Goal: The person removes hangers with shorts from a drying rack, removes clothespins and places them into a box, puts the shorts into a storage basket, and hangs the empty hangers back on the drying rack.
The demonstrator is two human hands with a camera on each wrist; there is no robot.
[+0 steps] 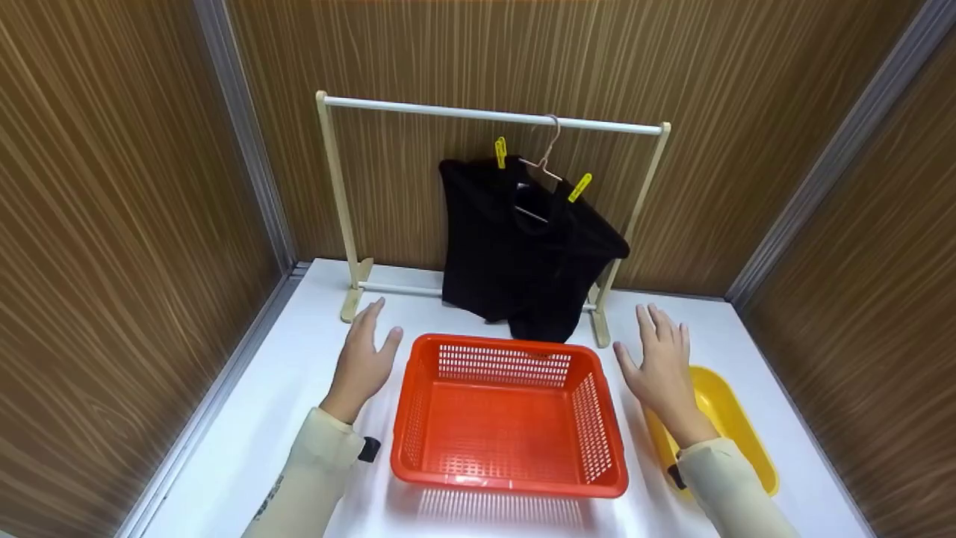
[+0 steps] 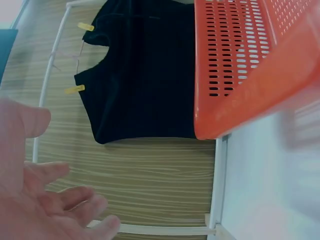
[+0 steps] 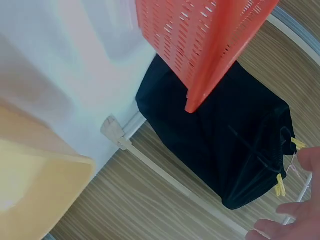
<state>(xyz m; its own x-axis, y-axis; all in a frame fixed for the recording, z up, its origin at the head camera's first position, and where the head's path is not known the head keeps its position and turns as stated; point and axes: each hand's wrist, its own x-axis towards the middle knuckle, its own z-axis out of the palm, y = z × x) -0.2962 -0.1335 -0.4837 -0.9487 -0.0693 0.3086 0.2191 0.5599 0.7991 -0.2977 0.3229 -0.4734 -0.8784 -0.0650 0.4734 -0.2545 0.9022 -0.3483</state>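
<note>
A black shirt [image 1: 485, 239] is displayed on a hanger [image 1: 544, 163] hooked over the top bar of a small rack [image 1: 448, 110], its shoulders tilted so that the side toward the right hand [image 1: 661, 373] is hung lower. The garment is marked by two yellow clips, one [image 1: 500, 152] and another [image 1: 580, 187] fastened on either side of the neckline. In front of the shirt, a red basket [image 1: 493, 426] with perforated walls is set on a white counter [image 1: 246, 448], its far rim overlapped with the shirt's lower hem in the head view; whether the two are touching cannot be told. The basket is flanked by both hands: the left hand [image 1: 357, 370] is held just beside its left side, fingers released and loosely extended, thumb spread apart; the right is raised near its far right corner, fingers likewise released and spread. A yellow tray [image 1: 728, 418] is partly covered from view by the right hand and forearm. Both arms are clothed in pale sleeves [image 1: 314, 463], and the scene is enclosed by wood-grain panels [image 1: 388, 52].
</note>
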